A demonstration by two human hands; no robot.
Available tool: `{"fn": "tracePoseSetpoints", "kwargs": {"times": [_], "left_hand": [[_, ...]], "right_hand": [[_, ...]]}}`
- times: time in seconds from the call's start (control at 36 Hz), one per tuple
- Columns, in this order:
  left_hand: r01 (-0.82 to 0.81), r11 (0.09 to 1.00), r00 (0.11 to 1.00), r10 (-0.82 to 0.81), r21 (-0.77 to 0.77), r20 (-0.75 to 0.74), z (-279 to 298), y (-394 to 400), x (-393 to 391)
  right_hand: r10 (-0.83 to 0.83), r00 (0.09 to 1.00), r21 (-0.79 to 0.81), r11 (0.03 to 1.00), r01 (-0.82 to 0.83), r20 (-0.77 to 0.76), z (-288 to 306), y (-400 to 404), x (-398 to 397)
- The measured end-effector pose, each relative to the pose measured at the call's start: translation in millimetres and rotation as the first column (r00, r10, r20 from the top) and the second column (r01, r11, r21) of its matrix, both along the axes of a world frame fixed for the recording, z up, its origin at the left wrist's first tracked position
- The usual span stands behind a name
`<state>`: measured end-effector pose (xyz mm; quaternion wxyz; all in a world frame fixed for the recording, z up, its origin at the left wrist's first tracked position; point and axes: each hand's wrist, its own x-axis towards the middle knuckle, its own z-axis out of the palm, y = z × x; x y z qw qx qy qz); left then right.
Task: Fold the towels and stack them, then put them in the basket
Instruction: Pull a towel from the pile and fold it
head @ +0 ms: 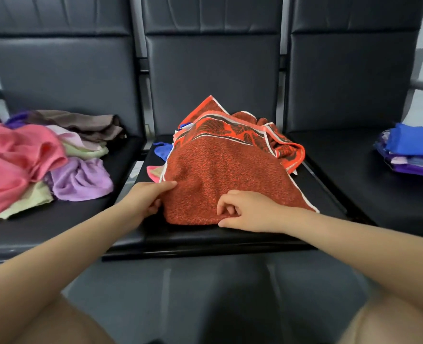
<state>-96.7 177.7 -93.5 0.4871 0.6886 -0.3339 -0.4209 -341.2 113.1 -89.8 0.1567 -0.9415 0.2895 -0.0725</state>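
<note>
A red-orange patterned towel (225,170) with white edging lies bunched on the middle black seat (230,239), over bits of blue and pink cloth. My left hand (148,198) grips the towel's near left edge, thumb along the top. My right hand (245,211) pinches the near edge of the same towel with curled fingers. No basket shows in the head view.
A loose pile of pink, purple, pale green and brown towels (41,160) covers the left seat. A folded stack of blue and purple towels (414,152) sits on the right seat. Seat backs rise behind; my knees are at the bottom corners.
</note>
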Motion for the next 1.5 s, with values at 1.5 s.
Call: {"fn": "tracePoseSetpoints", "kwargs": {"times": [1.5], "left_hand": [[0.578,0.814,-0.028,0.1,-0.065,0.995,-13.5,31.5,-31.6]], "right_hand": [[0.133,0.968,-0.436,0.899,-0.027,0.214,2.6,17.4,-6.9]]}}
